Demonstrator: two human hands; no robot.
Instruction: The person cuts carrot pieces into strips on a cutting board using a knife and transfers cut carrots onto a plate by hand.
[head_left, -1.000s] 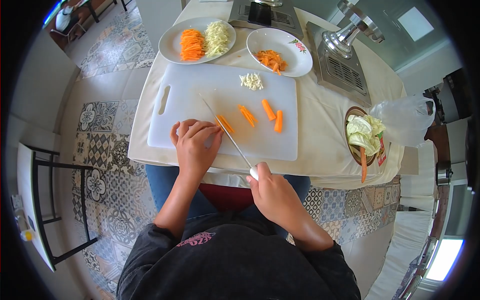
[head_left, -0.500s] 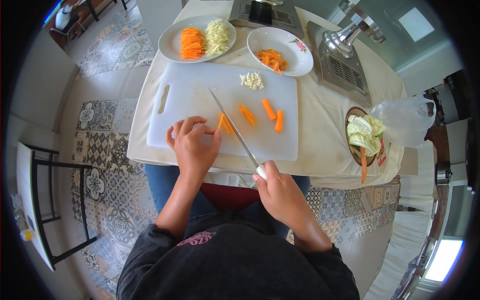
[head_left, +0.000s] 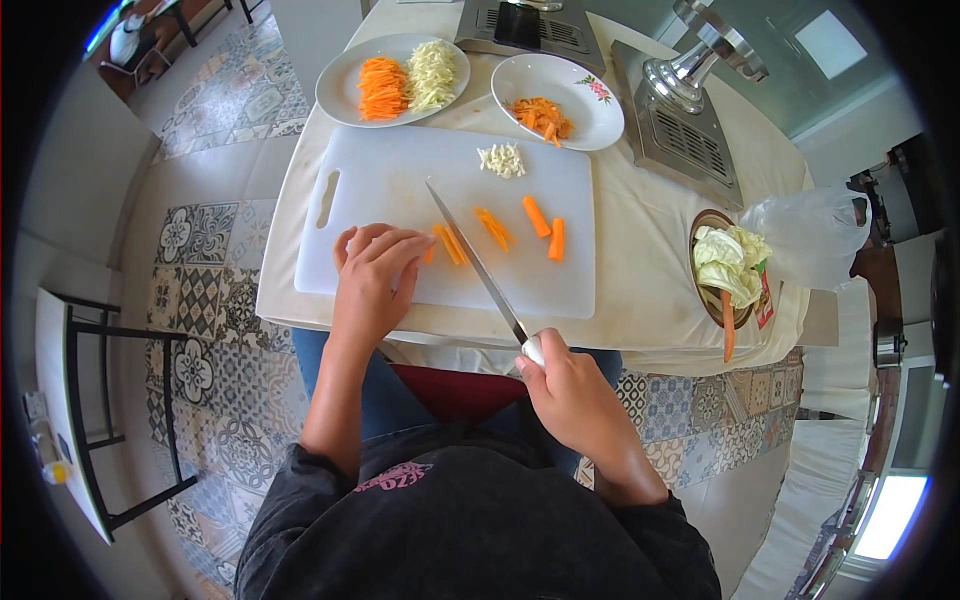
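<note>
My right hand [head_left: 572, 385] is closed round the white handle of a knife [head_left: 480, 272], whose long blade slants up and left over the white cutting board [head_left: 390, 165]. Left of the blade, my left hand [head_left: 375, 272] rests on the board with its fingers bent together. A small carrot piece [head_left: 428, 256] shows at its fingertips, mostly hidden by them. Between that hand and the blade lie carrot slices [head_left: 450, 245]. Carrot strips [head_left: 494, 230] sit just right of the blade, and two carrot sticks [head_left: 546, 228] lie farther right. Minced white bits [head_left: 502, 160] are heaped near the far edge.
Behind the board stand a plate [head_left: 338, 98] of shredded carrot and cabbage and a flowered bowl [head_left: 600, 125] with carrot scraps. Two metal stoves [head_left: 680, 150] occupy the far side. At right are a brown bowl [head_left: 697, 285] holding cabbage and a carrot, and a plastic bag [head_left: 810, 235].
My left hand has turned over from a raised pinch, its fingers now bent down by the carrot slices. The knife has shifted very slightly right.
</note>
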